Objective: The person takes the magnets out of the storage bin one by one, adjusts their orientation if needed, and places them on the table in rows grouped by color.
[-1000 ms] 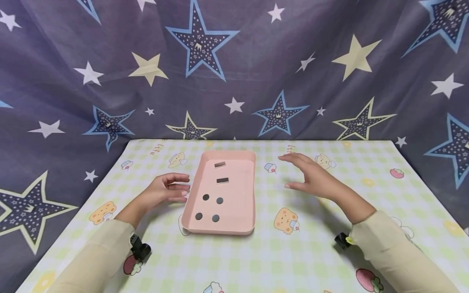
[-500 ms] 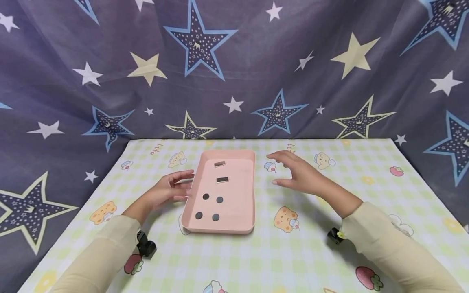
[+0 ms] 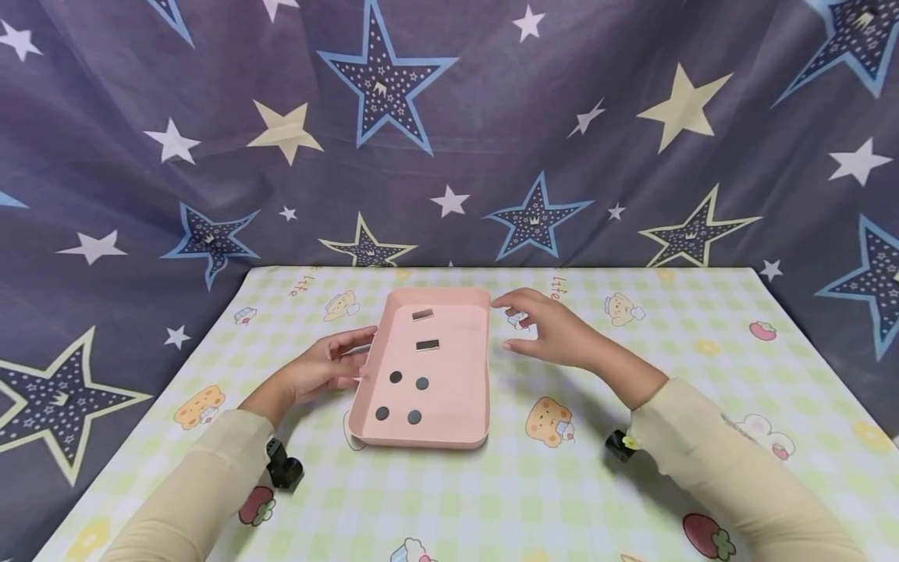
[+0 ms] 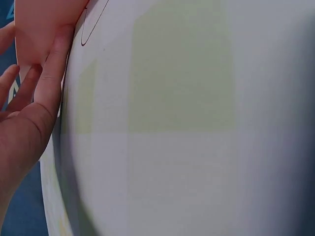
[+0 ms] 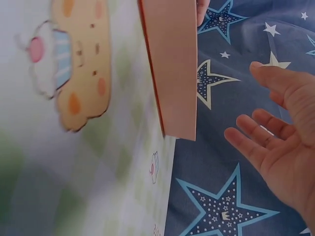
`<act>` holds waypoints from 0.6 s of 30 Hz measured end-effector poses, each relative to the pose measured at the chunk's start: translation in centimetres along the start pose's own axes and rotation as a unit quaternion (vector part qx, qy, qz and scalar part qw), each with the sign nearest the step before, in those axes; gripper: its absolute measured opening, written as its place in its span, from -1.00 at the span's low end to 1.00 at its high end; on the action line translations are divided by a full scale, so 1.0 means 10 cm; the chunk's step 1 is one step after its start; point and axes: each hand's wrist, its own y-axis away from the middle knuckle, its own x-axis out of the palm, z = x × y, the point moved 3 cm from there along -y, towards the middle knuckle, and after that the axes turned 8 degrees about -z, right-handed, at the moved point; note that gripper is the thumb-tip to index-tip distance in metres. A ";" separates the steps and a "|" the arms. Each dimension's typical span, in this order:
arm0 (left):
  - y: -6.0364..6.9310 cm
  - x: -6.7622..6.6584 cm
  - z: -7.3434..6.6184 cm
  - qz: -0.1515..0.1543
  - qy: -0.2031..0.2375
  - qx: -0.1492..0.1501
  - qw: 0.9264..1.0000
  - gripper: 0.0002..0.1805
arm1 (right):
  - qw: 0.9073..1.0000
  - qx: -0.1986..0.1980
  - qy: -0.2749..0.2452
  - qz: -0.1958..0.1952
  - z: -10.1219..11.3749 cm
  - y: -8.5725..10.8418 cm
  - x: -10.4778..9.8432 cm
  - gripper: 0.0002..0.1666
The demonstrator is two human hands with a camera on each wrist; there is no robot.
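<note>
Head view puts the pink tray just left of centre before you, lying on the checked, cartoon-printed worktop with its long sides running away from you. Your left hand rests against the tray's left wall, its fingers loosely parted and touching the side rather than wrapped round it. Your right hand hangs over by the far right corner, thumb and fingers spread wide apart, holding nothing; its leading fingertip is just beside the rim, and your right wrist view shows a gap between hand and tray.

Inside the tray, four dark discs lie apart in the near half, two by two. Beyond them lies a dark rectangular piece, then a browner rectangular piece set slightly askew near the far end. Behind your worktop hangs a dark star-patterned curtain.
</note>
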 end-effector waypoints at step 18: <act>0.02 0.02 -0.03 0.003 -0.002 -0.003 1.000 -0.14 | 0.998 0.028 -0.053 0.018 0.09 -0.29 0.17 -0.48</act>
